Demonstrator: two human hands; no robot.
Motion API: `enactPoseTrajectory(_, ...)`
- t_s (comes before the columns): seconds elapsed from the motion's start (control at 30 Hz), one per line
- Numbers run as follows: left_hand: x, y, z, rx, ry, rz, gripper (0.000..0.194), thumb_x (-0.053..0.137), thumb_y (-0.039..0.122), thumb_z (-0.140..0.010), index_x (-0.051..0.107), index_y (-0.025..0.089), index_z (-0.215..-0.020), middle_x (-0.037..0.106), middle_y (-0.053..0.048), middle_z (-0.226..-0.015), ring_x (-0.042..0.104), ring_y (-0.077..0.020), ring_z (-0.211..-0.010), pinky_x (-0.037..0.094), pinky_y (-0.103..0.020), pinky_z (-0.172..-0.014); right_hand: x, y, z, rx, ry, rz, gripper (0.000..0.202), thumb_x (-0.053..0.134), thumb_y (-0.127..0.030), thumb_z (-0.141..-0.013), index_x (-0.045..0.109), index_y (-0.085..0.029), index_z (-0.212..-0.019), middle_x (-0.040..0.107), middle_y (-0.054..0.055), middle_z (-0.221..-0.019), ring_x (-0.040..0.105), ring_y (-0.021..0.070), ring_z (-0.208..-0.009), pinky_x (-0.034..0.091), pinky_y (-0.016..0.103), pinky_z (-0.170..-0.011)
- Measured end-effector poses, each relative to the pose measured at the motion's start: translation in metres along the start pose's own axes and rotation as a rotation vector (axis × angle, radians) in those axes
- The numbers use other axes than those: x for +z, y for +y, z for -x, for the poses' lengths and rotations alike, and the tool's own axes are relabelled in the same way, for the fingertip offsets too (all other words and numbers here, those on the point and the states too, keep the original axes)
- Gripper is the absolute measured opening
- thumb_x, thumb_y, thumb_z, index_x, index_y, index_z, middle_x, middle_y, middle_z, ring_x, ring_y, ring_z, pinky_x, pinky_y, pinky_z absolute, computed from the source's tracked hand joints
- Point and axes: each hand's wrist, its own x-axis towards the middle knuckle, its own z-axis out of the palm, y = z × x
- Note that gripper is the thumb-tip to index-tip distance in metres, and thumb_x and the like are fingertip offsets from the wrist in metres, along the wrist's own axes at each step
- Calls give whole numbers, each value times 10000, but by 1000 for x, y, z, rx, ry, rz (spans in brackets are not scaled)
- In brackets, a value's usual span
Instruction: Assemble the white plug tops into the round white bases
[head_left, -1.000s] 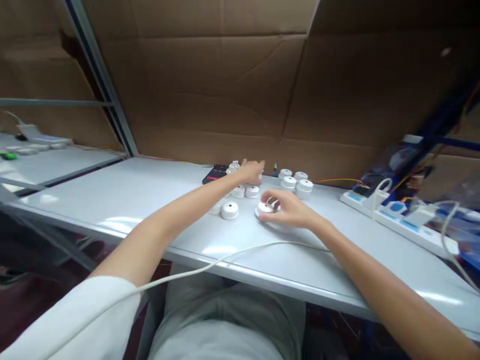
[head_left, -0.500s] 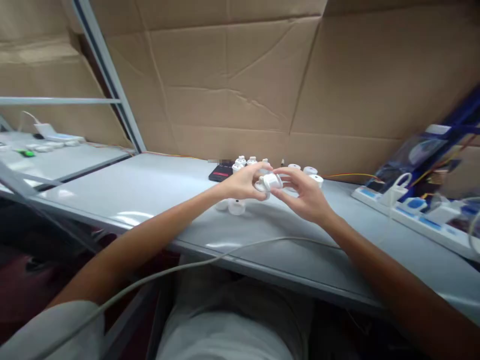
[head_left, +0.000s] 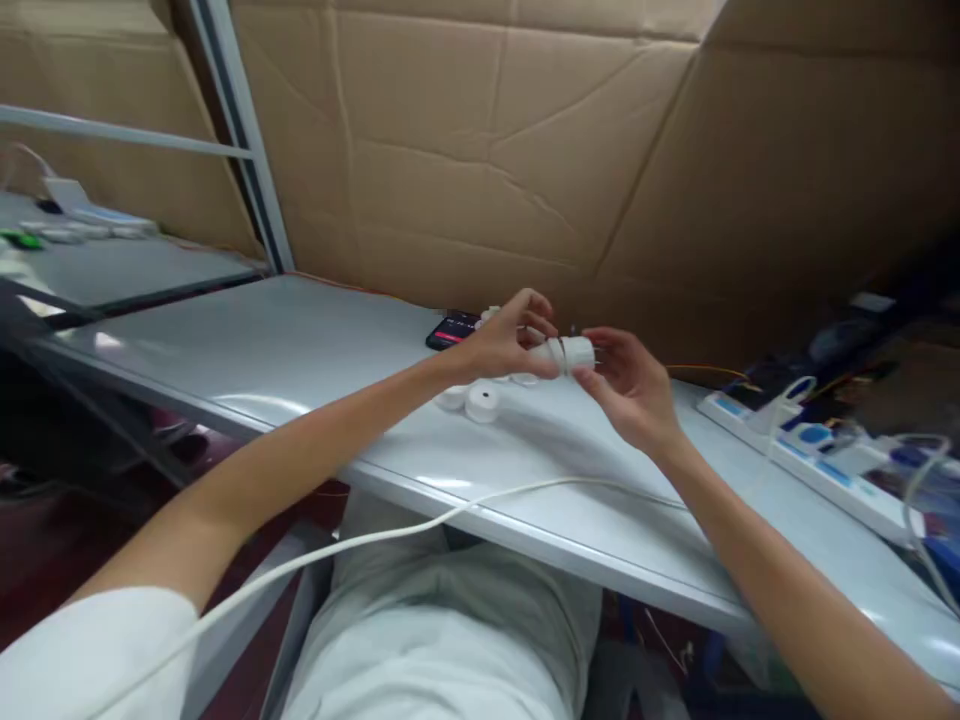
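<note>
Head view: white parts (head_left: 577, 354) held above glossy grey table (head_left: 315, 345), cardboard (head_left: 480, 150) behind.

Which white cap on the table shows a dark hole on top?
The right cap of the front pair: its dark hole is in plain view. Its neighbour, partly behind the left forearm, shows none.

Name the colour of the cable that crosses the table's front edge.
The cable is off-white; it shows best in the head view.

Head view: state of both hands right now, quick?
Left hand: closed on the left end of the white fitting.
Right hand: closed on its right end.
</note>
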Motion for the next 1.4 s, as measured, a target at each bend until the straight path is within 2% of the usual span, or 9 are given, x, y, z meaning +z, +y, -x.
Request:
enactPoseTrajectory(0.1,-1,6,-1,-49,6,135,467,940,245,-615,648,162,-970,720,-39,-983,677,-127,-830,521,-246,-711,0,0,0,17,46,-95,419,855,-481,-876,640,-311,-1193,738,63,-1228,772,256,-1103,680,405,-920)
enactPoseTrajectory(0.3,-4,4,-4,-121,-58,335,478,971,334,-659,767,151,-1051,773,-65,-980,743,-187,-887,619,-385,-842,2,-7,3,-21,63,-109,411,864,-369,-875,615,-318,-1198,703,61,-1288,728,283,-1247,668,455,-1003)
enactPoseTrajectory(0.5,-6,2,-5,-116,-56,315,475,989,352,-660,814,147,-1051,797,-91,-1002,756,-195,-893,639,-391,-848,3,-4,5,-96,80,-64,491,853,-288,-877,621,-335,-1307,693,59,-1331,731,273,-1246,671,458,-1012)
enactPoseTrajectory(0.67,-6,5,-5,-122,-65,328,431,983,368,-673,831,151,-1013,794,-75,-1020,756,-189,-913,652,-376,-844,2,-6,5,-144,72,27,393,825,-303,-907,679,-308,-1272,696,86,-1325,716,288,-1258,677,461,-992)
enactPoseTrajectory(0.8,-4,3,-4,-149,-41,294,342,931,430,-752,811,129,-861,754,-48,-881,733,-155,-819,655,-346,-801,-1,-10,4,-274,78,185,334,824,-279,-909,707,-324,-1219,733,84,-1284,723,303,-1234,686,479,-952)
enactPoseTrajectory(0.9,-2,3,-4,-207,-36,276,343,875,457,-830,798,124,-857,722,-37,-783,715,-138,-744,648,-318,-764,-2,-11,4,-351,66,286,317,795,-236,-930,708,-346,-1214,751,68,-1276,738,296,-1201,674,507,-969)
enactPoseTrajectory(1.13,2,11,-2,-265,-24,327,341,855,424,-878,767,95,-879,748,-78,-820,723,-146,-756,628,-282,-736,-2,-8,5,-359,79,245,334,790,-242,-933,677,-316,-1239,738,88,-1293,732,284,-1220,697,429,-864)
enactPoseTrajectory(1.27,0,11,-3,-311,-21,415,313,805,414,-921,760,104,-934,758,-75,-844,712,-132,-716,602,-252,-681,-6,-14,3,-431,69,356,229,755,-301,-963,696,-312,-1184,762,90,-1287,752,300,-1192,667,492,-963)
enactPoseTrajectory(1.4,-1,11,-3,-319,-49,420,355,856,439,-872,762,99,-911,748,-70,-792,691,-139,-678,597,-276,-688,-8,-23,2,-387,42,385,203,755,-331,-960,720,-348,-1159,771,82,-1292,747,324,-1206,607,549,-1080)
